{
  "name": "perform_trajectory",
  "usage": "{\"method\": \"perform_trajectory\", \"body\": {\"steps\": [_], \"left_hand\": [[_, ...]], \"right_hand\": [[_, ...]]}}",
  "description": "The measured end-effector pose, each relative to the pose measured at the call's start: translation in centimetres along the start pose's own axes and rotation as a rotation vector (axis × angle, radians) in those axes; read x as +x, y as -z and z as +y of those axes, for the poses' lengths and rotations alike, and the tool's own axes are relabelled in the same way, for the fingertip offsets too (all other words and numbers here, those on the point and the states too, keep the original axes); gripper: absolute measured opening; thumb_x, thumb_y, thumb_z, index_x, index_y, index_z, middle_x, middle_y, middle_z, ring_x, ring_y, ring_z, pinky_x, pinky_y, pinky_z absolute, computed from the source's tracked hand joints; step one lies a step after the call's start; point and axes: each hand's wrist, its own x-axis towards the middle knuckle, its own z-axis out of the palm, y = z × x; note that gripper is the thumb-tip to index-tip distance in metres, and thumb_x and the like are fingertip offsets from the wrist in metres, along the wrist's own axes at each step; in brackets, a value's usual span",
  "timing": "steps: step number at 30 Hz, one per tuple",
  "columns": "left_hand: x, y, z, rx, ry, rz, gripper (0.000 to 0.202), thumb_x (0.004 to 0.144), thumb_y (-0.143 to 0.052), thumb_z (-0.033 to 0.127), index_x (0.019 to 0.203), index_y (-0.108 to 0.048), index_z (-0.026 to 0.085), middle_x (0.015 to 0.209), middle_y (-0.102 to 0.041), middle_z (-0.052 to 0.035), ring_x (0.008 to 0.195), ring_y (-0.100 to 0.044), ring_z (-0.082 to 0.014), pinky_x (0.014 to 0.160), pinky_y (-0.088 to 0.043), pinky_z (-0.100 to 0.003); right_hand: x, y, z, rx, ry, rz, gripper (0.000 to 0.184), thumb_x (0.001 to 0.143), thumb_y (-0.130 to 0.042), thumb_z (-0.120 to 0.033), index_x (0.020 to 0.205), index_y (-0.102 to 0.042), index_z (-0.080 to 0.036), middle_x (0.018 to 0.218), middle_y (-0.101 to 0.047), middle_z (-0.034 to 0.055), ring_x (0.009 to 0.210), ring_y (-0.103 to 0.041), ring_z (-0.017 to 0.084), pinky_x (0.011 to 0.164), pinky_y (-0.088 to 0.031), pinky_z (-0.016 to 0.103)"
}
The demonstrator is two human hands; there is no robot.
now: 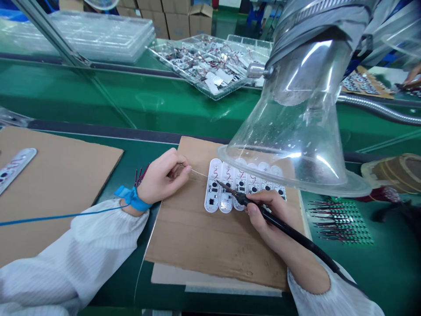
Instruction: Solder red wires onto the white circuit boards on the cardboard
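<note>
My left hand [167, 173] pinches a thin strand of solder wire [199, 173], whose free end reaches the leftmost white circuit board unit [211, 199]. A black soldering iron [274, 219] is gripped in my right hand [271, 215], its tip touching or just above that same unit. Several of these rounded white units, with red wires and black parts, stand side by side on a brown cardboard sheet [197, 245]. Those on the right are partly covered by a clear fume hood and my right hand. A blue wrist strap [133, 198] circles my left wrist.
The clear fume hood [289, 145] hangs low over the boards. At right lie a green board panel with dark red wires [348, 221] and a tape roll [394, 173]. Another cardboard sheet [59, 184] holds one white unit. Behind stands a parts-filled clear tray [210, 61]; another person's hand [413, 77] shows far right.
</note>
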Motion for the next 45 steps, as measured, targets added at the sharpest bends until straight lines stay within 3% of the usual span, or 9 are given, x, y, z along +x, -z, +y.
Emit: {"method": "perform_trajectory", "body": {"steps": [9, 16, 29, 34, 38, 45], "left_hand": [[0.1, 0.1, 0.1, 0.013, 0.004, 0.059, 0.018, 0.098, -0.065, 0.008, 0.092, -0.057, 0.023, 0.071, -0.042, 0.0059, 0.064, -0.043, -0.0127, 0.057, -0.034, -0.027], [-0.2, 0.0, -0.1, 0.007, 0.006, 0.056, 0.017, 0.099, -0.065, 0.008, 0.093, -0.058, 0.023, 0.073, -0.041, 0.0061, 0.063, -0.043, -0.0120, 0.056, -0.034, -0.026], [-0.3, 0.0, -0.1, 0.030, 0.029, -0.004, 0.013, 0.101, -0.065, 0.014, 0.092, -0.060, 0.023, 0.070, -0.042, 0.0057, 0.062, -0.045, -0.0138, 0.056, -0.035, -0.028], [-0.1, 0.2, 0.0, 0.018, 0.005, 0.027, 0.014, 0.100, -0.064, 0.011, 0.093, -0.060, 0.023, 0.072, -0.042, 0.0052, 0.063, -0.045, -0.0134, 0.057, -0.035, -0.028], [-0.1, 0.4, 0.5, -0.030, -0.045, 0.027, 0.014, 0.097, -0.066, 0.010, 0.097, -0.060, 0.023, 0.073, -0.042, 0.0058, 0.063, -0.044, -0.0128, 0.055, -0.036, -0.026], [-0.7, -0.3, 2.9, -0.069, -0.201, -0.169, 0.014, 0.100, -0.065, 0.010, 0.104, -0.060, 0.023, 0.077, -0.056, 0.0043, 0.063, -0.049, -0.0130, 0.055, -0.040, -0.025]], "right_hand": [[-1.0, -0.3, 0.2, 0.159, -0.104, 0.067, 0.012, 0.107, -0.069, -0.040, 0.107, -0.072, -0.029, 0.090, -0.085, 0.0034, 0.070, -0.083, 0.021, 0.061, -0.064, 0.032], [0.2, -0.5, -1.2, 0.053, -0.029, 0.023, 0.008, 0.105, -0.070, -0.035, 0.104, -0.073, -0.028, 0.082, -0.084, 0.0002, 0.068, -0.082, 0.020, 0.060, -0.061, 0.029], [0.5, -0.6, -1.3, 0.034, -0.030, -0.021, 0.012, 0.104, -0.068, -0.036, 0.100, -0.075, -0.027, 0.080, -0.084, 0.0016, 0.067, -0.081, 0.020, 0.060, -0.061, 0.029], [0.4, -0.4, -1.1, 0.088, -0.056, -0.026, 0.011, 0.106, -0.069, -0.037, 0.103, -0.073, -0.027, 0.082, -0.083, 0.0013, 0.069, -0.081, 0.021, 0.061, -0.061, 0.030], [-1.4, 0.2, -0.1, 0.157, -0.072, 0.079, 0.013, 0.107, -0.071, -0.041, 0.107, -0.072, -0.027, 0.090, -0.083, 0.0031, 0.074, -0.081, 0.021, 0.066, -0.064, 0.032], [-8.6, 1.2, 0.3, 0.213, -0.215, 0.203, 0.016, 0.107, -0.072, -0.043, 0.113, -0.071, -0.028, 0.096, -0.081, 0.0063, 0.079, -0.081, 0.024, 0.071, -0.068, 0.038]]}}
